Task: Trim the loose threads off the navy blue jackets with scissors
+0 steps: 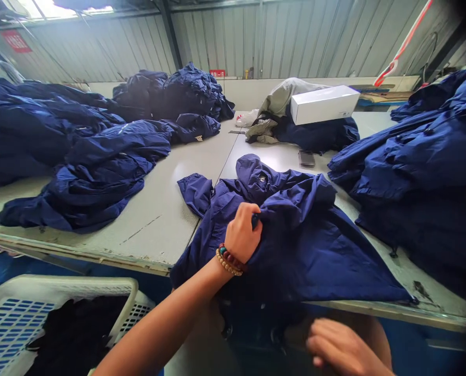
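Observation:
A navy blue hooded jacket (322, 250) lies spread on the table, hood away from me, with its lower part hanging over the front edge. My left hand (243, 232), with beaded bracelets at the wrist, is closed on a bunch of the jacket's front below the hood. Dark blue fabric shows between its thumb and fingers. My right hand (336, 344) is low, in front of the table edge and apart from the jacket's spread part. Its fingers are curled in and slightly blurred; whatever is inside them, if anything, is hidden.
Heaps of navy garments (99, 167) cover the table's left and back; another navy pile (420, 172) stands close on the right. A white box (326, 104) rests on grey and dark cloth behind the jacket. A white plastic basket (87, 283) with black cloth stands low at left.

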`<state>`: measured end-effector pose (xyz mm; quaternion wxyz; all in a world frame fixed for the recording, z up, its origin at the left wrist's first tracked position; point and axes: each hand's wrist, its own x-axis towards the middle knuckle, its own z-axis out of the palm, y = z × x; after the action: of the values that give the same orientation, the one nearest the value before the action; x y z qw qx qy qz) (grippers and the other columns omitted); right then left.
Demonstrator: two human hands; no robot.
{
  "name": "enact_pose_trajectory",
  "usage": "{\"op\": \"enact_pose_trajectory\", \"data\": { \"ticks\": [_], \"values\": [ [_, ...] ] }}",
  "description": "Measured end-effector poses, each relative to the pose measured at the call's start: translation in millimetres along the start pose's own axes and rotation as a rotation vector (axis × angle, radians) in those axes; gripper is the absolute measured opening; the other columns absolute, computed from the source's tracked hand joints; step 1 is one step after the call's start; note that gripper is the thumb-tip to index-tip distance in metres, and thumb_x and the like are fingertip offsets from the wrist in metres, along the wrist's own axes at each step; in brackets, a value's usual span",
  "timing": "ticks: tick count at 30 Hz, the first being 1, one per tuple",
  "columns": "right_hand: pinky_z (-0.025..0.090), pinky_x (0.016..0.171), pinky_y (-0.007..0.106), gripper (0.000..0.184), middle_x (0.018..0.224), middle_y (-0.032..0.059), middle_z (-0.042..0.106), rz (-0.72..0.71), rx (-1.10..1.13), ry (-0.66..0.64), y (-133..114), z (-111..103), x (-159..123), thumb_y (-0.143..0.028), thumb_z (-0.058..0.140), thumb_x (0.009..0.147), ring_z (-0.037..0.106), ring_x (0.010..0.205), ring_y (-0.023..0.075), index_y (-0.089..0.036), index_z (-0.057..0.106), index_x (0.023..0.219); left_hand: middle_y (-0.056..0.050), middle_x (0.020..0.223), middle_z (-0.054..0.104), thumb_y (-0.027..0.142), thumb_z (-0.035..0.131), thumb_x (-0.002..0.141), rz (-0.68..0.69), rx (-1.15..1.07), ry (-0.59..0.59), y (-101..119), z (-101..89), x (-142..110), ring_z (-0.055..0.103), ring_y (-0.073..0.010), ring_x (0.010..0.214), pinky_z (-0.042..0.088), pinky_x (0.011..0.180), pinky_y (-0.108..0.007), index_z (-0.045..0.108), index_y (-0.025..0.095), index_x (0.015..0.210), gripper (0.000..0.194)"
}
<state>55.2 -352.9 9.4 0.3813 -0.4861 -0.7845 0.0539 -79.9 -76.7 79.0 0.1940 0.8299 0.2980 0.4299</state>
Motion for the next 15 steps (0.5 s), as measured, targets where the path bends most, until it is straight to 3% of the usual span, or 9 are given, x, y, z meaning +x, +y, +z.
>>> {"op": "enact_pose_trajectory", "data": {
  "ticks": [2, 5, 7, 10, 13, 15],
  "values": [
    [0.047, 0.065, 0.027, 0.028, 0.079, 0.0025, 0.064, 0.038, 0.100, 0.112, -0.1, -23.4, 37.9, -0.034, 0.041, 0.117, 0.063, 0.070, 0.0153, -0.023, 0.061, 0.100, -0.007, 0.116, 0.070, 0.008, 0.065, 0.089, -0.132, 0.019, 0.049, 0.5, -9.9, 10.9, 0.071, -0.0250, 0.110, 0.059, 0.095, -0.040, 0.059, 0.024, 0.117, 0.033],
    [0.055, 0.088, 0.030, 0.023, 0.103, 0.0061, 0.073, 0.120, 0.190, 0.304, 11.2, -51.0, 102.2, -0.024, 0.045, 0.114, 0.071, 0.097, 0.0186, -0.025, 0.068, 0.120, -0.010, 0.128, 0.069, 0.016, 0.067, 0.087, -0.180, -0.094, -0.189, -8.1, -32.8, 28.6, 0.071, -0.0257, 0.112, 0.059, 0.099, -0.042, 0.059, 0.022, 0.127, 0.041],
    [0.055, 0.096, 0.033, 0.026, 0.111, 0.0056, 0.075, 0.131, 0.246, 0.356, 24.4, -54.3, 147.3, -0.023, 0.046, 0.114, 0.072, 0.105, 0.0192, -0.027, 0.070, 0.122, -0.011, 0.138, 0.068, 0.021, 0.066, 0.089, -0.150, -0.127, -0.271, -24.1, -52.5, 41.1, 0.069, -0.0262, 0.121, 0.056, 0.107, -0.044, 0.060, 0.023, 0.133, 0.045],
    [0.056, 0.099, 0.036, 0.028, 0.120, 0.0067, 0.076, 0.166, 0.335, 0.300, 49.9, -34.9, 216.5, -0.033, 0.048, 0.115, 0.073, 0.107, 0.0201, -0.026, 0.072, 0.127, -0.014, 0.145, 0.067, 0.032, 0.065, 0.096, -0.236, 0.101, -0.136, -66.3, -85.1, 63.0, 0.061, -0.0296, 0.138, 0.045, 0.121, -0.046, 0.062, 0.021, 0.138, 0.044],
    [0.060, 0.089, 0.035, 0.038, 0.116, 0.0091, 0.078, 0.272, 0.464, 0.194, 77.9, 4.1, 287.4, -0.040, 0.046, 0.114, 0.075, 0.098, 0.0201, -0.021, 0.066, 0.140, -0.022, 0.154, 0.062, 0.044, 0.064, 0.099, -0.575, 0.443, -0.090, -121.1, -115.5, 84.6, 0.055, -0.0362, 0.147, 0.041, 0.124, -0.047, 0.060, 0.012, 0.146, 0.057],
    [0.061, 0.080, 0.033, 0.042, 0.108, 0.0081, 0.079, 0.365, 0.457, 0.081, 94.8, 34.1, 334.0, -0.036, 0.043, 0.114, 0.075, 0.084, 0.0182, -0.019, 0.061, 0.148, -0.029, 0.151, 0.062, 0.052, 0.066, 0.098, -0.744, 0.537, -0.115, -154.9, -130.8, 93.6, 0.055, -0.0424, 0.147, 0.042, 0.121, -0.050, 0.064, 0.007, 0.141, 0.062]
  ]
}}
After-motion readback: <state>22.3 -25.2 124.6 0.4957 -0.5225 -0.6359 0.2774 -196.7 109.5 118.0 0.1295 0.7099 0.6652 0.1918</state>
